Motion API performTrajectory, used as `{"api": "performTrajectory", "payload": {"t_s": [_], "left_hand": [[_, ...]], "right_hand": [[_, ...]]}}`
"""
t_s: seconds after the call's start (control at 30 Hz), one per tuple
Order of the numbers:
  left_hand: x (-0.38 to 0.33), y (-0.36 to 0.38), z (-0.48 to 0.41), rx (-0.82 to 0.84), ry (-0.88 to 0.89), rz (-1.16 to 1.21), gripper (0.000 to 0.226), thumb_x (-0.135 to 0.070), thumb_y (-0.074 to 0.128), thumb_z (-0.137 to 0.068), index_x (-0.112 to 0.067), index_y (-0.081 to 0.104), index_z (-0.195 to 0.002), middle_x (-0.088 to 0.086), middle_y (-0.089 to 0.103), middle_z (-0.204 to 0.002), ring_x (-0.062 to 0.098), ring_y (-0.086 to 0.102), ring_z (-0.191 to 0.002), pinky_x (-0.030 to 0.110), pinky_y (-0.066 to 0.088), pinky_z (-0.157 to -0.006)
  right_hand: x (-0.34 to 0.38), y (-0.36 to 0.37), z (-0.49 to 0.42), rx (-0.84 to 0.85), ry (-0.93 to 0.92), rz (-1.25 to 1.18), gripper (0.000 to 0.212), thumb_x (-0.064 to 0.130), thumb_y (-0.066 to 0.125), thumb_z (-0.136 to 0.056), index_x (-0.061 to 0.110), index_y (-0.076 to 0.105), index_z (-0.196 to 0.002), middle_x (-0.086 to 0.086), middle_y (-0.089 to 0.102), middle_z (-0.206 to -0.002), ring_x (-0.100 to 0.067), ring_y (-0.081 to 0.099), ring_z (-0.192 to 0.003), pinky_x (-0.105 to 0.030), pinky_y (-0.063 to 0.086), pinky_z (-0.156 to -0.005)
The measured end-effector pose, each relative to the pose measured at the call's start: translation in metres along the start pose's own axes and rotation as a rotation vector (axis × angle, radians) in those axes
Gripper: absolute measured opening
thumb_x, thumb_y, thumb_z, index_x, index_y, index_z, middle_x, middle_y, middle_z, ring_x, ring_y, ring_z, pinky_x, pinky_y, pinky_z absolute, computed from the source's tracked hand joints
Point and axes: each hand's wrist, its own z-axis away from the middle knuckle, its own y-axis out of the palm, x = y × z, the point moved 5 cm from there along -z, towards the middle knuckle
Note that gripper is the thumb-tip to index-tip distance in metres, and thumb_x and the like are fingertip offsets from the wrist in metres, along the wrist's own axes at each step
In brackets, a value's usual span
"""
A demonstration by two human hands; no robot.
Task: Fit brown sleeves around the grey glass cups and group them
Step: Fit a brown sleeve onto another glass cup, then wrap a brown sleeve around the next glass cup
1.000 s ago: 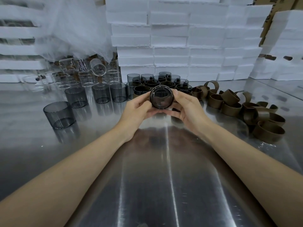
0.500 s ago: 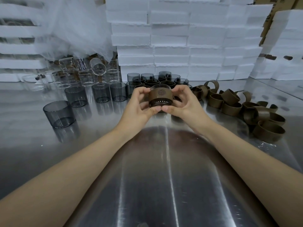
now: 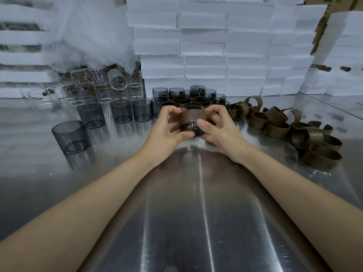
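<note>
Grey glass cup [image 3: 191,128], brown sleeve [image 3: 193,117] fitted, gripped by left hand [image 3: 167,128] and right hand [image 3: 219,128] above worktop [image 3: 196,203]. Risk: slip, glass breakage.

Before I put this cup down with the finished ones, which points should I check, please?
1. The brown sleeve wraps the held cup: ok.
2. The held cup is upright, rim up: ok.
3. The left hand and the right hand both grip it: ok.
4. Sleeve sits level: cannot tell, the fingers cover its sides.
5. Free spot beside the finished group: cannot tell, hands hide its front.
</note>
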Motion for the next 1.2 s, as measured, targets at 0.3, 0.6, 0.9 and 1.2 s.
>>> {"api": "performTrajectory", "payload": {"t_s": [0.3, 0.6, 0.9, 1.2], "left_hand": [[-0.005, -0.024, -0.001, -0.017, 0.213, -0.933, 0.048, 0.015, 0.051, -0.076, -0.007, 0.057, -0.118, 0.008, 0.047, -0.142, 0.025, 0.044, -0.132, 0.040, 0.039, -0.109], [0.023, -0.074, -0.013, -0.164, -0.233, -1.171, 0.069, -0.019, 0.055, -0.091, -0.011, 0.024, -0.152, 0.004, 0.011, -0.164, 0.029, 0.012, -0.147, 0.049, 0.017, -0.116], [0.031, -0.075, -0.021, -0.144, -0.233, -1.202, 0.075, -0.025, 0.054, -0.091, -0.013, 0.015, -0.154, 0.002, 0.002, -0.165, 0.027, 0.013, -0.143, 0.049, 0.020, -0.110], [0.022, -0.074, -0.033, -0.270, -0.061, -1.286, 0.051, -0.019, 0.052, -0.094, -0.004, 0.040, -0.142, 0.015, 0.040, -0.137, 0.035, 0.041, -0.122, 0.045, 0.034, -0.099]], "right_hand": [[0.004, -0.002, 0.002, -0.136, -0.266, 0.808, 0.044, 0.024, 0.084, -0.071, 0.025, 0.050, -0.099, 0.006, 0.048, -0.108, -0.004, 0.048, -0.096, -0.026, 0.045, -0.086], [-0.001, -0.006, 0.003, -0.168, -0.214, 0.985, 0.027, 0.024, 0.075, -0.081, 0.013, 0.062, -0.103, 0.004, 0.046, -0.128, -0.015, 0.051, -0.112, -0.034, 0.046, -0.091], [0.013, 0.016, 0.014, -0.004, -0.421, 0.875, 0.016, 0.002, 0.060, -0.085, 0.014, 0.069, -0.092, 0.002, 0.059, -0.089, -0.011, 0.055, -0.067, -0.026, 0.045, -0.065], [-0.007, 0.013, 0.001, 0.130, -0.181, 0.988, 0.026, 0.008, 0.057, -0.087, 0.016, 0.066, -0.111, 0.003, 0.061, -0.106, -0.014, 0.059, -0.088, -0.034, 0.050, -0.083]]}}
